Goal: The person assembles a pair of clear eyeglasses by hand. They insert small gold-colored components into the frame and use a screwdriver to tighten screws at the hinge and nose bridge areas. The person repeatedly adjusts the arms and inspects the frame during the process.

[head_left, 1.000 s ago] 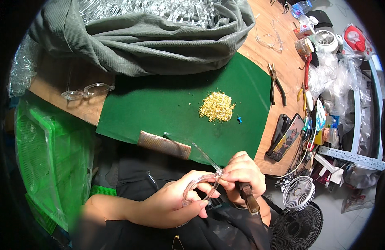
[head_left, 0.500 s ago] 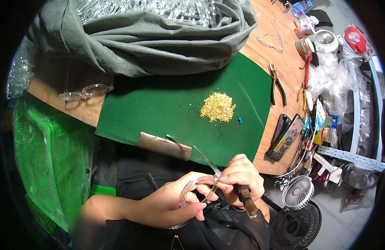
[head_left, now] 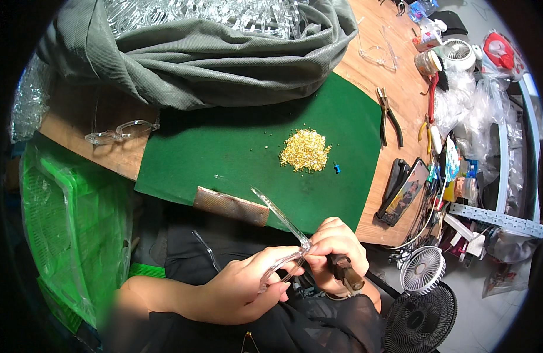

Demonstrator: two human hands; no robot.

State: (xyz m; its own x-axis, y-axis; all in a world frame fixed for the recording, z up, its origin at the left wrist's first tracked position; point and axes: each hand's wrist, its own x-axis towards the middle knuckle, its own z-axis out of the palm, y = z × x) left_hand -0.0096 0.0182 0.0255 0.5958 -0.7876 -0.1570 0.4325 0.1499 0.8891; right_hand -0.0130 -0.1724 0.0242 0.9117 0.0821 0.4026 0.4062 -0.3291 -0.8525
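My left hand is closed on a clear plastic eyeglass frame, its fingers wrapped round the rims. One clear temple arm points up and left from the hinge, over the green mat's front edge; another clear arm sticks out beyond my left wrist. My right hand pinches at the hinge corner, its fingertips meeting the frame. Across its palm lies a dark tool handle with a brownish end; its working tip is hidden by the fingers.
On the green mat lie a heap of tiny gold pieces, a blue push pin and a worn metal-faced block. Pliers and a phone lie right. A grey cloth surrounds many clear frames behind.
The eyeglass frame has turned slightly in my hands, so its temple arm reaches further up and left. The tool in my right palm has tilted a little. Both hands keep their grip.
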